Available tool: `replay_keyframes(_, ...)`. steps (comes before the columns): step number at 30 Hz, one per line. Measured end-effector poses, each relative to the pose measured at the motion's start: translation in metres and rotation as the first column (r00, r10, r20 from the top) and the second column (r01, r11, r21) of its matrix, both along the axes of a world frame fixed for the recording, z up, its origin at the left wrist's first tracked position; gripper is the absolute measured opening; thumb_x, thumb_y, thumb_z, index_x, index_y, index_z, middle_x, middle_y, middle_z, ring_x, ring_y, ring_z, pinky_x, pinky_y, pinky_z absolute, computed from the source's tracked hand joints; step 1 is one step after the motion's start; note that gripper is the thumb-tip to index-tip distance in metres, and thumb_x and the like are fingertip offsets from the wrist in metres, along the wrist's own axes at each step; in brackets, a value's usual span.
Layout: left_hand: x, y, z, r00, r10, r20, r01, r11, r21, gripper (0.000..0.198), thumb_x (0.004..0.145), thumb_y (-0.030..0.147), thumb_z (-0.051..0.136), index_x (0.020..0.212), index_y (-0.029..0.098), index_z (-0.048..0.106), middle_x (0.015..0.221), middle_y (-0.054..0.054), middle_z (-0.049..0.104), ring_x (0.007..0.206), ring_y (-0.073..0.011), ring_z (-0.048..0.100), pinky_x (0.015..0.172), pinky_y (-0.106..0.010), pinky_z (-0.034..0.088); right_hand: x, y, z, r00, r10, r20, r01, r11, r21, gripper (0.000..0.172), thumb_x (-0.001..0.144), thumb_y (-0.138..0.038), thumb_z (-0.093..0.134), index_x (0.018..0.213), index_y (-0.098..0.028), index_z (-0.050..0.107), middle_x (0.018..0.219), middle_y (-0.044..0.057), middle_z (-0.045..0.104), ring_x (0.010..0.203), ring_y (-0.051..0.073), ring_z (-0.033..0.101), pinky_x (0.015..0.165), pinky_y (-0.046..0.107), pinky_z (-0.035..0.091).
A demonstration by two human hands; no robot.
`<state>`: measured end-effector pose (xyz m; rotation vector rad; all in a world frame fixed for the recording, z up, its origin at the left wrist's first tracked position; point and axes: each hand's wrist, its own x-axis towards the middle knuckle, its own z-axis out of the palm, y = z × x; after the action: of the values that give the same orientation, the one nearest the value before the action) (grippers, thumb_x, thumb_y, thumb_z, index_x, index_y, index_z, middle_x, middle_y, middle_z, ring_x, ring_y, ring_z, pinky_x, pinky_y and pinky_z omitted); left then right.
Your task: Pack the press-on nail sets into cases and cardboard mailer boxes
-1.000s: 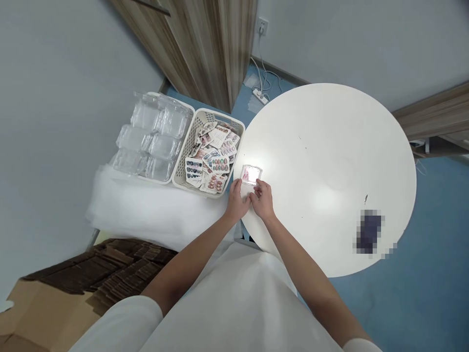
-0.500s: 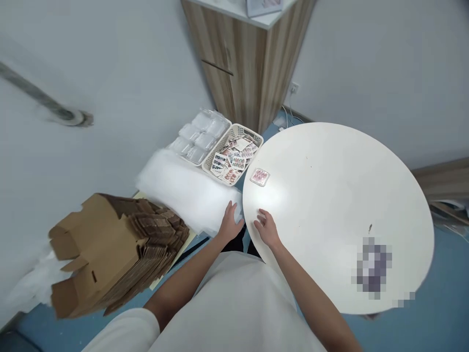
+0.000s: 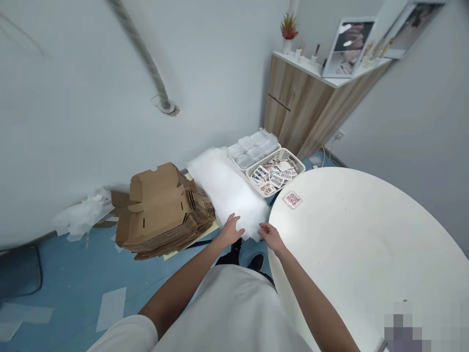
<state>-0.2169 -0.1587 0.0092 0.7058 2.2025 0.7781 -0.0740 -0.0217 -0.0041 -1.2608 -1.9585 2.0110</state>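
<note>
My left hand (image 3: 230, 231) is open, fingers spread, at the near edge of a pile of white foam sheets (image 3: 229, 183); whether it touches them I cannot tell. My right hand (image 3: 271, 236) is beside the pile's right corner and the table rim. Its fingers are loosely bent, with nothing visible in them. On the round white table (image 3: 351, 220) lies a small clear case (image 3: 292, 199) with pink pieces inside. Beyond the foam, a white basket (image 3: 262, 189) holds many printed cards with coloured nail-shaped pieces (image 3: 276, 180). Next to it, another basket holds clear plastic boxes (image 3: 252, 146).
Flattened brown cardboard boxes (image 3: 164, 210) are stacked to the left. Behind the baskets stands a wooden cabinet (image 3: 300, 107) with picture frames (image 3: 350, 47) and a small plant (image 3: 288, 29). Paper sheets (image 3: 112, 309) lie on the blue floor. Part of the table is blurred out.
The view has turned left, so the table and cabinet sit further right. My right hand has come off the tabletop towards the foam sheets. My left hand stays near the foam.
</note>
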Motion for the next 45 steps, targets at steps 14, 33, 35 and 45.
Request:
replay_keyframes(14,-0.040,0.005,-0.029,0.976,-0.009,0.217,0.002,0.999,0.032,0.072,0.061,0.033,0.062,0.127,0.017,0.037,0.145,-0.009,0.003,0.129,-0.0259,0.022,0.101,-0.034,0.028,-0.097,0.042,-0.029,0.974,-0.081,0.212,-0.018,0.903,0.429,0.054,0.057,-0.039,0.063,0.107,-0.020,0.056,0.121,0.010,0.044,0.119,0.028,0.037,0.095,0.044,0.032)
replay_keyframes(33,-0.035,0.030,-0.006,0.983,0.101,0.156,-0.154,0.915,0.373,0.069,0.070,0.039,0.058,0.129,0.016,0.031,0.139,-0.012,0.027,0.130,-0.0224,0.022,0.105,-0.036,0.023,-0.116,0.009,0.044,0.966,-0.189,-0.176,0.247,0.872,0.422,0.037,0.068,-0.039,0.056,0.100,-0.021,0.049,0.080,-0.001,0.050,0.054,0.010,0.049,0.057,0.027,0.044)
replay_keyframes(35,-0.039,0.031,0.001,0.994,0.071,0.080,-0.101,0.872,0.479,0.065,0.065,0.035,0.063,0.123,0.018,0.040,0.131,-0.010,0.039,0.123,-0.0223,0.035,0.101,-0.035,0.030,-0.116,0.003,0.049,0.962,-0.190,-0.197,0.253,0.892,0.374,0.037,0.067,-0.038,0.058,0.098,-0.020,0.049,0.075,-0.002,0.047,0.054,0.009,0.049,0.056,0.026,0.044)
replay_keyframes(45,-0.044,0.037,0.003,0.979,0.071,0.189,-0.160,0.841,0.517,0.035,0.074,0.031,0.054,0.106,0.017,0.055,0.093,-0.007,0.067,0.085,-0.0187,0.063,0.077,-0.032,0.049,-0.116,-0.008,0.049,0.967,-0.179,-0.180,0.233,0.909,0.346,0.053,0.066,-0.037,0.058,0.113,-0.019,0.042,0.075,-0.002,0.052,0.057,0.011,0.053,0.057,0.026,0.046)
